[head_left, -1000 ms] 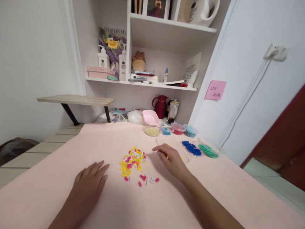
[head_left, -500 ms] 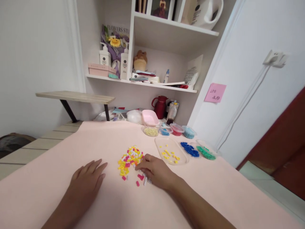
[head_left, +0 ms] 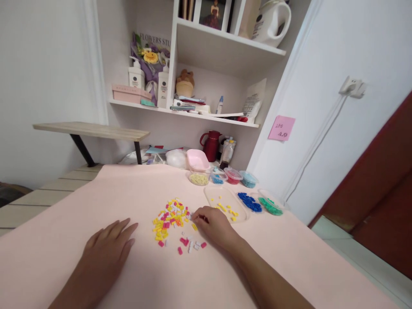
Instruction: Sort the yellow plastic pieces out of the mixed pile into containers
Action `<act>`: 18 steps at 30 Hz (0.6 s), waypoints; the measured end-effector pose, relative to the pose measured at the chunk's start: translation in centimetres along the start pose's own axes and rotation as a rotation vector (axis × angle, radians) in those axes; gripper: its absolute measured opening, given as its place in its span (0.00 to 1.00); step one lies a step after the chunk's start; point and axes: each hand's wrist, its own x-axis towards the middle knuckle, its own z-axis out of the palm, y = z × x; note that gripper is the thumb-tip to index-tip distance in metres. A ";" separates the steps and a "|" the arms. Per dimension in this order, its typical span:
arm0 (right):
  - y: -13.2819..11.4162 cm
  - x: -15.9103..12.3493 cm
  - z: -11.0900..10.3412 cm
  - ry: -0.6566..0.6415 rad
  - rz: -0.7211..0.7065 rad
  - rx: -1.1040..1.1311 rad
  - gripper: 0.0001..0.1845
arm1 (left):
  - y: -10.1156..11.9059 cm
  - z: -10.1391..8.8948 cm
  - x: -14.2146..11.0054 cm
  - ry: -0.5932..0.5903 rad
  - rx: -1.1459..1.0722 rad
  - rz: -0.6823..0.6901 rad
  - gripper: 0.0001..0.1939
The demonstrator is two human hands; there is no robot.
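Observation:
My left hand [head_left: 107,246] lies flat on the pink tabletop with its fingers stretched out, left of a loose pile of small toy bricks [head_left: 172,219] in yellow, white, pink and orange. At the pile's right edge is my right hand [head_left: 212,223], its fingers bent and their tips drawn together. Whatever they may pinch is too small to make out. A yellow brick [head_left: 195,227] lies just below those fingertips. Nearer to me, several pink and white bricks [head_left: 190,246] are scattered apart. Beyond my right hand, a shallow clear tray [head_left: 210,192] holds several yellow bricks.
Dark blue bricks [head_left: 250,201] and a tub of green bricks [head_left: 271,207] stand right of the tray. Behind sit tubs of pale yellow [head_left: 198,179], red [head_left: 233,176] and light blue pieces [head_left: 249,180], plus a pink bowl [head_left: 198,160]. A red jug [head_left: 211,146] is farther back.
My right hand moved from beside the tray left to the pile, then slightly back right to its edge. A yellow brick now shows below its fingertips. The left hand stays flat; the view shifts slightly.

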 end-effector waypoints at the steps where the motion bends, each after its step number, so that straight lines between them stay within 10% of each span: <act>1: 0.0 0.0 -0.1 -0.012 0.000 0.003 0.12 | 0.0 0.0 0.0 0.001 -0.002 -0.003 0.26; 13: 0.4 -0.6 -0.5 -0.122 -0.003 0.060 0.10 | 0.1 0.1 0.1 0.016 -0.001 -0.006 0.26; 18: 0.5 -0.3 -0.8 0.024 -0.008 0.036 0.08 | -0.1 0.2 0.3 0.026 -0.002 -0.006 0.26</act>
